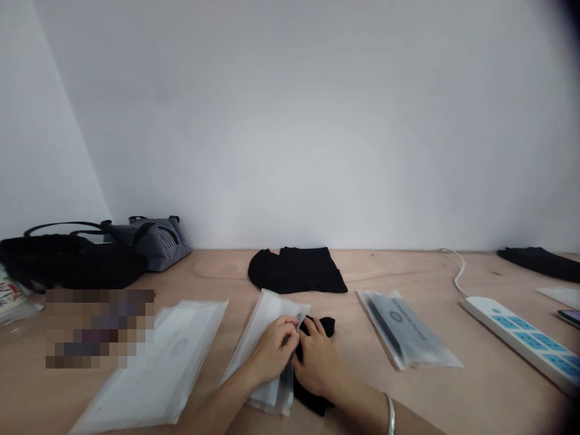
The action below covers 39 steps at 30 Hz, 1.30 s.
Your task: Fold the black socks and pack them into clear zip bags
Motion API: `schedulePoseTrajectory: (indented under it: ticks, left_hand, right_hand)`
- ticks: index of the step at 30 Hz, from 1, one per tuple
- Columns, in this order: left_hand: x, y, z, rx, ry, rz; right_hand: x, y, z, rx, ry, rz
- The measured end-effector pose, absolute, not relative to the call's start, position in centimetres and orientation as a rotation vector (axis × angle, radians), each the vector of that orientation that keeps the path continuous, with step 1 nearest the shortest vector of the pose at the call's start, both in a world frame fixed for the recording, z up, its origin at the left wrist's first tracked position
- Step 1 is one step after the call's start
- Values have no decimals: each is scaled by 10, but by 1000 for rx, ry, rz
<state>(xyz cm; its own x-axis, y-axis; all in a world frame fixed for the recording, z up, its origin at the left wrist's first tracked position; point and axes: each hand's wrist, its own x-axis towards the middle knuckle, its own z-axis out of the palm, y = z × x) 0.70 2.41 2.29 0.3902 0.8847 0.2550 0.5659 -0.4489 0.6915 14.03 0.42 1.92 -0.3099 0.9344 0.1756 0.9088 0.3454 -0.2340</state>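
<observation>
Near the table's front edge, a frosted plastic bag (247, 356) lies under my left hand (275, 345), whose curled fingers hold it near its right edge. My right hand (317, 356) rests beside it, touching a small black cloth (327, 326) with its fingers bent over the fabric. The cloth lies against the right side of the bag, and part of it is hidden by my hand. A silver bangle is on my right wrist. Behind both hands, a folded black cloth (296, 270) lies flat near the wall.
Several frosted bags (158, 362) are stacked at left. A filled bag with a printed logo (408, 329) lies right of centre, beside a white power strip (521, 338). A black bag (72, 260) and striped bag (158, 241) stand back left; dark cloth (541, 261) lies back right.
</observation>
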Motion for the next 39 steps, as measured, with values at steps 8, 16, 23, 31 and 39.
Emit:
schedulePoseTrajectory:
  ticks: [8,16,23,31,39]
  left_hand:
    - [1,12,46,2704,962,564]
    - [-4,-9,24,2690,1000,550]
    - [-10,-13,23,2631,911,388]
    - [-13,-12,29,2625,915,413]
    - [-25,-10,24,2757,1028,353]
  right_hand:
    - [190,-25,41,-1450,-2404,328]
    - [227,-28,32,-993,-2728,245]
    - [220,-10,24,-975,-2842,153]
    - [196,17,17,-1029,-2833,64]
    - [213,10,16,-1076,-2857,140]
